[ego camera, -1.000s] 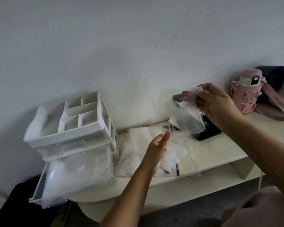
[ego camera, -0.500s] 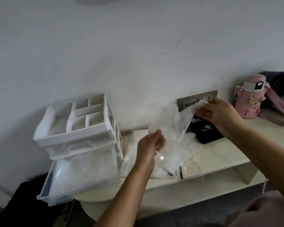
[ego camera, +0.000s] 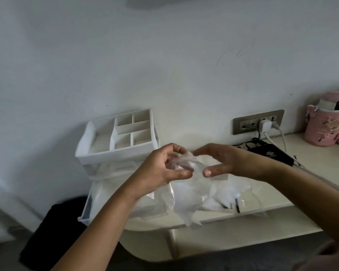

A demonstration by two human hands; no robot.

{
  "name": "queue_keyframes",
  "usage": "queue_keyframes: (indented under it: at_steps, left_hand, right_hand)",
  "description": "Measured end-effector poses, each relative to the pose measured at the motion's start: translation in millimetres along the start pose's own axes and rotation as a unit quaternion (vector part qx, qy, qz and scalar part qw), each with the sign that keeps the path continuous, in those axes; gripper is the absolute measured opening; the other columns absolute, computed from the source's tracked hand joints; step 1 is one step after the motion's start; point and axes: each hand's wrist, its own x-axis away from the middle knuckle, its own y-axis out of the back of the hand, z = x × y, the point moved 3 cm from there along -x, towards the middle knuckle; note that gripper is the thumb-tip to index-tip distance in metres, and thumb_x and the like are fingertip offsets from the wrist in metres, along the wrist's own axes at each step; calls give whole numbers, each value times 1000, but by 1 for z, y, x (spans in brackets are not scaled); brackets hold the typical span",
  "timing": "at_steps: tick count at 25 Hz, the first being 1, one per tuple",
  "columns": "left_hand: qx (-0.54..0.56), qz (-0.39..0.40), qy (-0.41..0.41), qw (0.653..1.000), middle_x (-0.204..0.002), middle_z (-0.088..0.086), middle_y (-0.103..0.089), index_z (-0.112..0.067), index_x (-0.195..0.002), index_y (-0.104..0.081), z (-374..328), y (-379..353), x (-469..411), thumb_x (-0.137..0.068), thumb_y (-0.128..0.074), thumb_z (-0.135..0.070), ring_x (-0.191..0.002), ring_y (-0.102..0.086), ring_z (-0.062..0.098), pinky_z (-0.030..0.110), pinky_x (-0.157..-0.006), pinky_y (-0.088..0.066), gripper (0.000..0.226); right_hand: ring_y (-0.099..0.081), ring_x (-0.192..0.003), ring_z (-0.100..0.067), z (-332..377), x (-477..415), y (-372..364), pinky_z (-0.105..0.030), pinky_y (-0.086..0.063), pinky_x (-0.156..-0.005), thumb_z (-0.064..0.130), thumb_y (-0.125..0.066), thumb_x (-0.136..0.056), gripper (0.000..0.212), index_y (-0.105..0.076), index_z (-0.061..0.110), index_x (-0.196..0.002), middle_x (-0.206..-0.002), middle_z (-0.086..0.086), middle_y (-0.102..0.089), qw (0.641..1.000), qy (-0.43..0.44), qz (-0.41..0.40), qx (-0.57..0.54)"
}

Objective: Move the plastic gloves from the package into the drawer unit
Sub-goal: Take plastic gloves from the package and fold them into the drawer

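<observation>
In front of me a plain pale wall fills most of what I see, dim and greyish, with a few faint scuffs high on the right. A cream table with a rounded edge stands against it — a lower shelf beneath. A socket plate holds a white charger; a pink bottle sits far right. Something black lies low on the left.

You're in a lived-in room at home, at a small desk against the wall.
A plain painted wall backs the cream desk shelf ahead of you. A pink drink bottle with stickers stands far right, a white charger sits plugged into the socket panel, and a little white drawer unit stands left.
</observation>
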Motion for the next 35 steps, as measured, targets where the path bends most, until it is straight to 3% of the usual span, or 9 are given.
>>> queue_keyframes:
  at_steps: [4, 8, 12, 16, 19, 24, 27, 31, 35]
  left_hand:
    - [47, -12, -9, 999, -109, -3, -70, -35, -125, -54, 9, 34, 19, -64, -87, -23, -104, -64, 3, 17, -77, -52, 70]
    - [195, -2, 77, 978, -111, 10, -70, -17, -124, -60, 38, 68, 31, -48, -86, -59, -85, -68, 13, 24, -71, -55, 91]
    - [280, -68, 114, 951, -78, 4, -71, -11, -84, -77, 56, 80, 36, -54, -82, -39, -68, -64, 12, 21, -59, -55, 41]
    - [255, -189, 90, 944, -62, -2, -61, -12, -76, -68, 73, 98, 35, -63, -73, -19, -57, -55, 8, 15, -55, -49, 15]
    - [199, -231, 82, 949, -58, -6, -61, -11, -78, -62, 89, 108, 38, -74, -72, -8, -49, -55, 3, 14, -51, -48, 11]
    - [151, -306, 98, 935, -63, 2, -62, -8, -78, -66, 112, 124, 39, -85, -66, -1, -48, -58, 3, 16, -50, -51, 10]
    - [78, -330, 104, 935, -64, 4, -62, -8, -77, -66, 123, 132, 40, -86, -67, -3, -44, -57, 2, 18, -45, -50, 10]
    - [-62, -348, 118, 928, -63, 3, -65, -12, -75, -64, 136, 145, 45, -85, -69, -8, -38, -54, 3, 18, -41, -47, 12]
    - [-183, -336, 132, 914, -66, -2, -67, -13, -73, -62, 141, 151, 47, -87, -67, -12, -34, -51, 1, 13, -43, -44, 15]
  right_hand:
    - [-63, -77, -6, 31, -21, -24, -23, -47, -79, 27, -72, -80, 9, -72, 19, -83, -81, 5, -73, 998, 36, -41, -30]
    - [-60, -66, -10, 66, -43, -39, -25, -44, -69, 18, -64, -88, 8, -71, 18, -92, -74, -8, -70, 997, 79, 9, 0]
    - [-55, -51, -7, 88, -67, -58, -25, -47, -59, 24, -62, -90, 10, -69, 18, -90, -62, -6, -63, 992, 92, 54, 69]
    - [-46, -47, -6, 83, -85, -65, -14, -39, -44, 37, -74, -78, 21, -68, 17, -75, -50, 8, -49, 995, 25, 59, 82]
    - [-51, -55, -9, 65, -89, -65, -15, -43, -54, 30, -75, -77, 21, -67, 17, -64, -59, 5, -57, 998, -7, 46, 31]
    - [-65, -66, -17, 47, -104, -82, -28, -53, -71, 21, -54, -95, 22, -63, 6, -82, -76, -7, -71, 989, -55, 13, -136]
    - [-52, -45, -16, 40, -112, -94, -22, -42, -47, 25, -53, -95, 22, -61, 8, -85, -53, 0, -63, 994, -80, -66, -47]
    - [-50, -39, -8, 40, -113, -94, -20, -43, -50, 46, -68, -81, 30, -67, 15, -79, -55, 2, -63, 992, -63, -98, 47]
    - [-54, -44, -8, 29, -110, -95, -16, -43, -48, 30, -72, -82, 16, -71, 14, -79, -55, 3, -63, 991, -76, -99, 50]
